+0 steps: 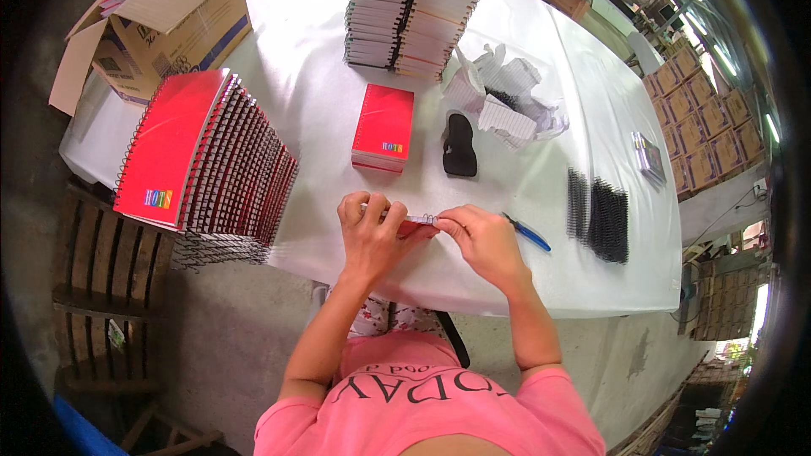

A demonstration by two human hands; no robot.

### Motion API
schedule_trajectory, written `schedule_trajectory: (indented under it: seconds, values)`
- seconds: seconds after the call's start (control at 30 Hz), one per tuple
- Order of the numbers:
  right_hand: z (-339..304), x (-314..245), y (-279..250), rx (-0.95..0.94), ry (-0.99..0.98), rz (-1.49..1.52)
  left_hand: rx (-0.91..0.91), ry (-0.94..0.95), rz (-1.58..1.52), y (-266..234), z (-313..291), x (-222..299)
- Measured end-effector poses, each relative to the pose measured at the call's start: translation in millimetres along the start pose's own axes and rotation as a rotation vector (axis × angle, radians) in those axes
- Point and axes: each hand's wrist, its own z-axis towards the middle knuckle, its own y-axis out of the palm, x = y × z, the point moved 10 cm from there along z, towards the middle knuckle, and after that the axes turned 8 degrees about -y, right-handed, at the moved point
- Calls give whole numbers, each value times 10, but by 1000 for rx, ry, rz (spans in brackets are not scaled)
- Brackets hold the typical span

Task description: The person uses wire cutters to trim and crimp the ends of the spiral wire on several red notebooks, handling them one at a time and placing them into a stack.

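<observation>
Near the table's front edge I hold a small red notebook [410, 227] edge-on, its white page edge facing up. My left hand [368, 235] is closed around its left part, with the fingers bent over the top. At its right end my right hand [484, 243] pinches a thin dark wire coil [428, 219] along the edge; how far the coil runs through the holes is too small to tell. Just beyond my hands sits a short stack of small red notebooks [383, 122]. A blue-handled hand tool [530, 235], like pliers, lies right of my right hand.
Black wire coils [608, 219] lie at the right on the white-covered table [541, 279]. A black hourglass-shaped object [459, 145] and crumpled paper [511, 93] lie beyond my hands. Tall spiral notebook stacks [414, 13], large red notebooks [173, 148] and an open carton [173, 38] stand farther out.
</observation>
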Motion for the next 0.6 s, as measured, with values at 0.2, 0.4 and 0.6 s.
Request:
schedule_trajectory:
  seconds: [0.2, 0.4, 0.6]
  values:
    - [-12, 29, -45, 137, 23, 52, -29, 16, -4, 8, 22, 3]
    - [-127, 267, 79, -31, 182, 66, -72, -7, 6, 26, 9, -18]
    - [-136, 117, -130, 242, -56, 162, -107, -3, -2, -2, 28, 8]
